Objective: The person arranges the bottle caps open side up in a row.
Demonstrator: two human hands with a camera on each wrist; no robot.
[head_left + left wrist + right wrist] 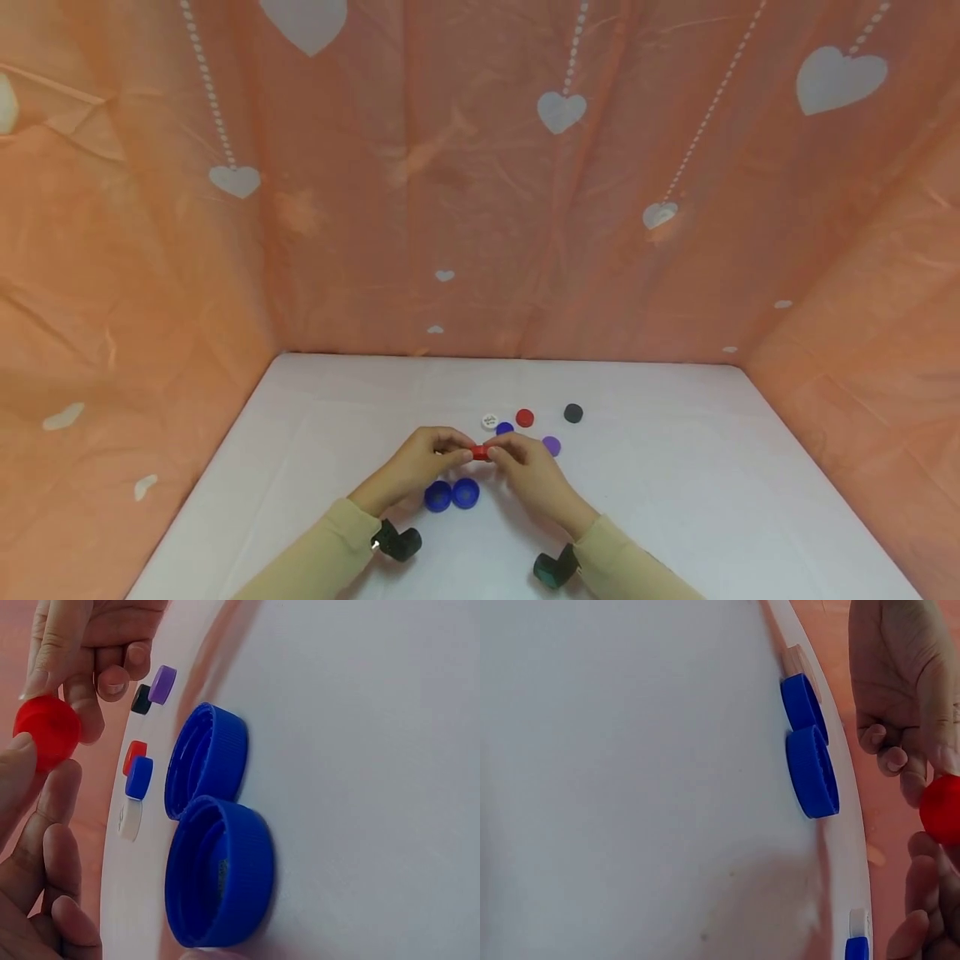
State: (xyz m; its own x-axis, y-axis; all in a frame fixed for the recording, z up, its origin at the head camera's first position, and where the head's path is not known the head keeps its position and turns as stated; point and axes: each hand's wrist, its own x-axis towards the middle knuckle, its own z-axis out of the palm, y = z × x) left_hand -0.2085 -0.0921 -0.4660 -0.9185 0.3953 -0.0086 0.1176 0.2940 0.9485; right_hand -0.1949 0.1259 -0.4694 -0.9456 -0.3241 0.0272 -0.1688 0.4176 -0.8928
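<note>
Pinching one red cap (479, 453), two hands (412, 467) (536, 482)

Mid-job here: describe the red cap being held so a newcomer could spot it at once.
Start at the white table in front of the orange, heart-printed curtain. Near its middle, the left hand and right hand pinch a small, round red cap between them. A second red cap lies on the table beyond the hands; this one alone is held clear of the surface.

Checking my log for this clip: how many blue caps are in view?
3: one large blue cap by the left hand, another just beside it, and a smaller one beside the white cap. Others may be hidden.
</note>
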